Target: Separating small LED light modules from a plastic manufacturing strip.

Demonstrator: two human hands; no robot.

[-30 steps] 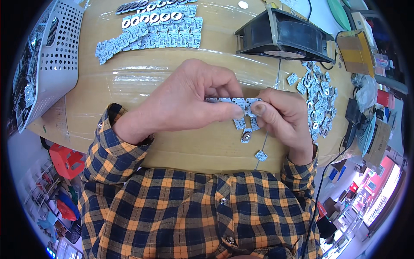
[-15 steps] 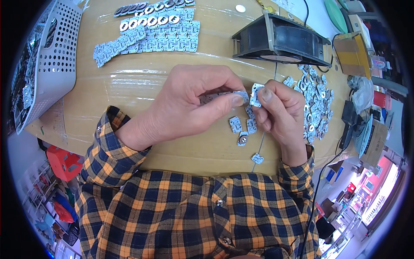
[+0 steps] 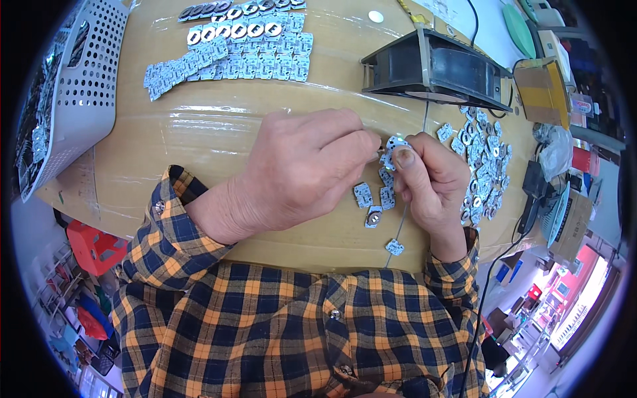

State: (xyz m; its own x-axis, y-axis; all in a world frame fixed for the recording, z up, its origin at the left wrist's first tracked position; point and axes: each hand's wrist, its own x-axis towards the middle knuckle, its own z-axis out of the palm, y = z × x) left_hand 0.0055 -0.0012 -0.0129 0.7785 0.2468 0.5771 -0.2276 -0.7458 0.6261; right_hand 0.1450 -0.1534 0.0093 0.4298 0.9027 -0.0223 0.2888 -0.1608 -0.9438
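Between the thumb and fingers of my right hand [image 3: 431, 176] is a small white circuit board [image 3: 396, 143], with bright greenish spots on it. My left hand [image 3: 308, 169] is closed, its back upward and its fingertips close to that board. A small dark tip shows at those fingertips, but what the hand grips is hidden. Just below the hands lie several loose boards [image 3: 363, 195], one of them bearing a round metal part [image 3: 374, 217]. A single board [image 3: 395, 247] lies nearer to me.
Rows of boards [image 3: 265, 66], some with round metal parts, lie at the far left. A black fan [image 3: 458, 69] stands at the far right, beside a heap of boards [image 3: 488, 166]. A perforated basket [image 3: 86, 86] stands at the left; a black cable [image 3: 488, 292] runs down the right.
My left hand has turned over from holding a strip of boards, which no longer shows in it. The board in my right hand has tilted and now shows bright spots.
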